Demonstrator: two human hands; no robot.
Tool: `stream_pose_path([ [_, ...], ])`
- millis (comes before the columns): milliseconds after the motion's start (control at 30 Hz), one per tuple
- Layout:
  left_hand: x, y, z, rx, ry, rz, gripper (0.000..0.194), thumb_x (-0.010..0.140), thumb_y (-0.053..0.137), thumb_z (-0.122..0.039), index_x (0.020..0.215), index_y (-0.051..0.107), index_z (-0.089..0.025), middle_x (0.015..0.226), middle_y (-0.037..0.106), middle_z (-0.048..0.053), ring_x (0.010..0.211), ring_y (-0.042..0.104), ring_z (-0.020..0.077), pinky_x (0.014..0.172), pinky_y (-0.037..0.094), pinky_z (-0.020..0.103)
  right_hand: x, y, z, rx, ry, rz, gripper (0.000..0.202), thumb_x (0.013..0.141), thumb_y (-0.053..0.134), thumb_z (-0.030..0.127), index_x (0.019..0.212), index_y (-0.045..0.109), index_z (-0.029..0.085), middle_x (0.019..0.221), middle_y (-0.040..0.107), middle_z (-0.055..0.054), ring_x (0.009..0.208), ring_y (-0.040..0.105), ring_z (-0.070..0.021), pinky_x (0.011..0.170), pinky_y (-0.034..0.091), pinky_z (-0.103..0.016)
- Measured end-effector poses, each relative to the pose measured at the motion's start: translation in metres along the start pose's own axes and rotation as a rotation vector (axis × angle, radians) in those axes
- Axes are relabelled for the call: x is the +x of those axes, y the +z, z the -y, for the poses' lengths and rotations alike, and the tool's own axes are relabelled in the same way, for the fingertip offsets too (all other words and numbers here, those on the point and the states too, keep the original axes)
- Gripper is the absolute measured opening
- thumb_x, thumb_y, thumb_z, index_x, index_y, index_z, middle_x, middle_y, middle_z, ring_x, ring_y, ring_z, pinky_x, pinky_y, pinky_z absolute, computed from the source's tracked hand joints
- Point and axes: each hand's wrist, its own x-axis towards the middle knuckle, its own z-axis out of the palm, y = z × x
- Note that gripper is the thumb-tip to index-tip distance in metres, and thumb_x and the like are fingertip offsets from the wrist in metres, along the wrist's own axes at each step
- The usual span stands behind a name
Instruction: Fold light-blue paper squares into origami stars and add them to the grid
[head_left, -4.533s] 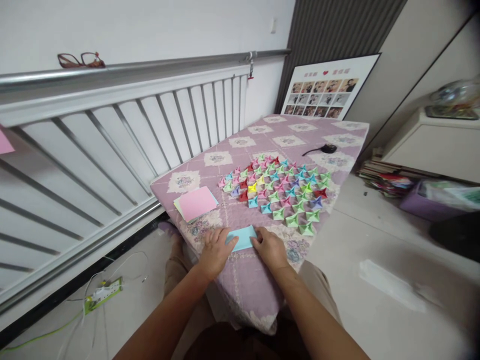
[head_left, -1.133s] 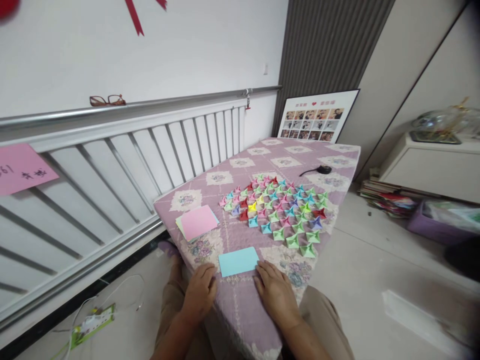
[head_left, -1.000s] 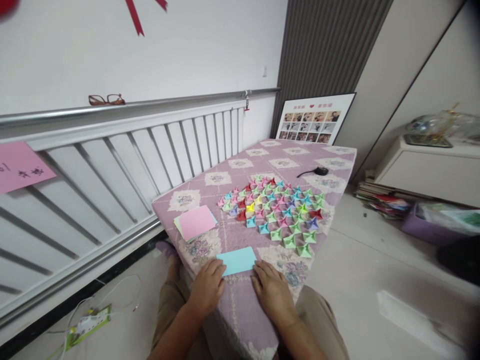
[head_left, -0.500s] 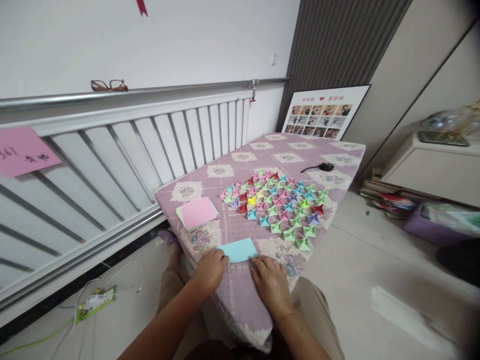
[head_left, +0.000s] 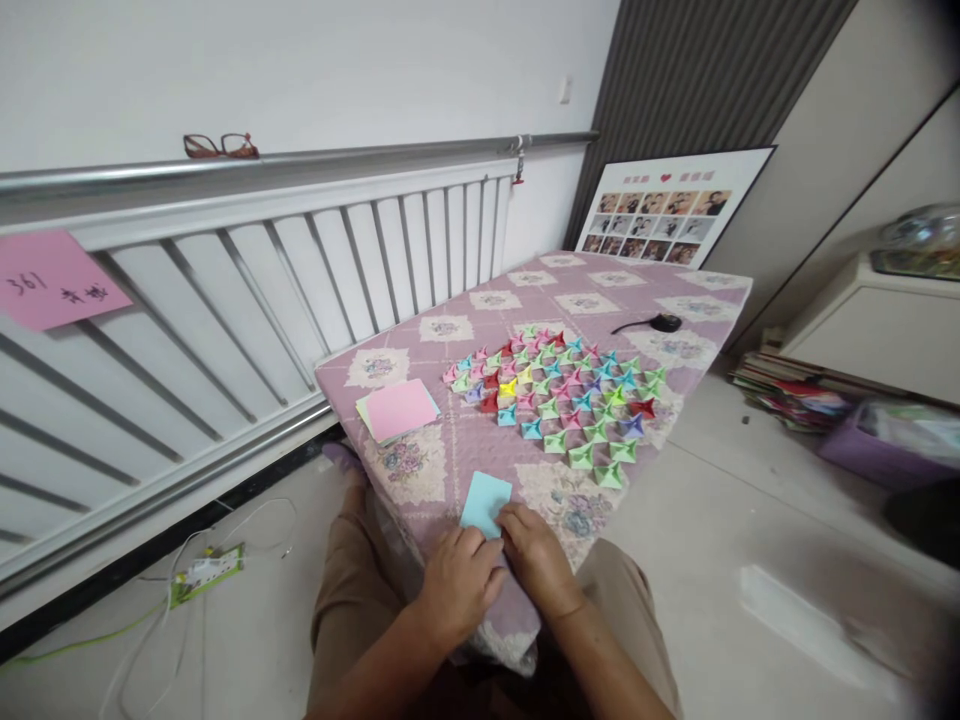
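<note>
A light blue paper (head_left: 485, 500) lies on the cloth-covered table near its front end, its long side pointing away from me. My left hand (head_left: 459, 575) is at the paper's near end, fingers bent and pressed on it. My right hand (head_left: 536, 555) holds the paper's near right edge with closed fingertips, close beside my left fingers. The paper's nearest part is hidden under the hands. Beyond it, several small folded paper shapes (head_left: 574, 400) in many colours stand in rows. A stack of pink and other coloured sheets (head_left: 401, 408) lies to the left.
The table (head_left: 409, 350) has a purple floral cloth. A black object with a cord (head_left: 665, 322) lies at its far right. Glasses (head_left: 221, 146) rest on the pipe above the white radiator (head_left: 390, 260). A power strip (head_left: 208, 572) is on the floor at left.
The blue paper has turned from lying crosswise to pointing away from me. My left hand has moved right and nearer, beside my right hand. The view has shifted slightly.
</note>
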Motion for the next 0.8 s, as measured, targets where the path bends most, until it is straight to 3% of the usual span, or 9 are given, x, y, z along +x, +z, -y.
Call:
stream_pose_path([
  [167, -0.014, 0.004, 0.023, -0.087, -0.003, -0.172, 0.043, 0.081, 0.055, -0.017, 0.123, 0.049, -0.020, 0.115, 0.053, 0.008, 0.105, 0.048, 0.0241, 0.092, 0.041, 0.040, -0.002, 0.002, -0.005, 0.084, -0.037, -0.105, 0.022, 0.082, 0.046, 0.008, 0.094, 0.061, 0.019, 0.098, 0.063, -0.008, 0.095, 0.059, -0.0196, 0.085, 0.051, -0.034],
  [333, -0.009, 0.009, 0.047, -0.128, -0.080, -0.130, 0.047, 0.075, 0.047, -0.005, 0.119, 0.053, -0.020, 0.116, 0.054, 0.007, 0.108, 0.047, 0.0227, 0.094, 0.039, 0.039, -0.004, 0.002, -0.005, 0.133, -0.074, -0.114, 0.025, 0.080, 0.046, 0.005, 0.092, 0.062, 0.020, 0.098, 0.064, -0.007, 0.093, 0.061, -0.0186, 0.083, 0.052, -0.033],
  [567, 0.004, 0.011, 0.047, -0.202, -0.064, -0.042, 0.028, 0.077, 0.055, -0.009, 0.097, 0.067, -0.025, 0.100, 0.061, 0.002, 0.097, 0.049, 0.0203, 0.087, 0.037, 0.035, -0.013, -0.007, -0.005, 0.091, -0.032, -0.069, 0.019, 0.079, 0.053, 0.008, 0.088, 0.064, 0.021, 0.099, 0.065, -0.006, 0.094, 0.059, -0.0200, 0.084, 0.047, -0.035],
  [733, 0.007, 0.009, 0.043, -0.183, -0.171, -0.034, 0.012, 0.084, 0.056, -0.020, 0.085, 0.068, -0.022, 0.092, 0.062, 0.004, 0.092, 0.051, 0.0195, 0.084, 0.035, 0.035, -0.013, -0.016, 0.002, 0.000, 0.098, -0.005, 0.011, 0.084, 0.056, 0.022, 0.087, 0.066, 0.023, 0.101, 0.064, -0.005, 0.097, 0.055, -0.0213, 0.084, 0.041, -0.036],
  [800, 0.010, 0.007, 0.042, -0.165, -0.222, -0.008, 0.015, 0.085, 0.056, -0.026, 0.077, 0.067, -0.020, 0.089, 0.061, 0.004, 0.090, 0.052, 0.0192, 0.082, 0.034, 0.034, -0.011, -0.018, 0.005, -0.032, 0.142, 0.007, 0.012, 0.086, 0.054, 0.026, 0.085, 0.066, 0.024, 0.100, 0.064, -0.004, 0.096, 0.054, -0.0213, 0.084, 0.039, -0.035],
])
